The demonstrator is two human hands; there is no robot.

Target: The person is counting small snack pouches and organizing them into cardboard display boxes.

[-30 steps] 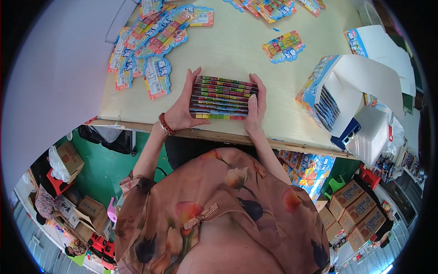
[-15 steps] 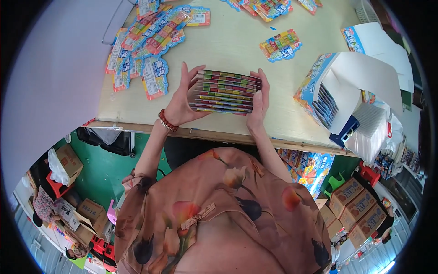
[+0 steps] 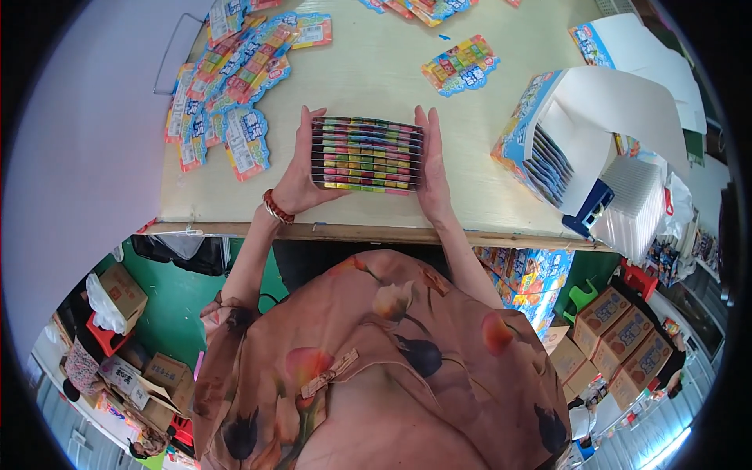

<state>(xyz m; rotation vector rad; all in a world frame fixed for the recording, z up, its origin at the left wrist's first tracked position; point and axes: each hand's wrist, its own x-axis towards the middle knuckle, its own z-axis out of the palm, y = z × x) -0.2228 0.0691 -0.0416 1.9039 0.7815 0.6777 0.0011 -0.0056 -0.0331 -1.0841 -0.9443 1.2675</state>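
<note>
Between my two hands stands a stack of colourful blister packs [image 3: 366,155], seen edge-on with rows of pink, green and yellow pieces. My left hand [image 3: 301,172] presses the stack's left side, its thumb along the near edge. Against the right side lies my right hand [image 3: 432,172], with its fingers straight and together. The stack is just above or on the table; I cannot tell which. To the right, an open display box [image 3: 525,117] with a raised white flap holds several of the same packs [image 3: 550,168] in a row.
A loose pile of blister packs [image 3: 235,74] lies at the left of the table [image 3: 352,70]. One single pack [image 3: 460,65] lies beyond my hands. A second box [image 3: 627,55], a navy blue tool [image 3: 589,210] and clear plastic trays [image 3: 630,196] are at the right.
The stack's edges have become more even and squarer between my hands. My right hand has straightened flat along its side. The view has shifted slightly.
</note>
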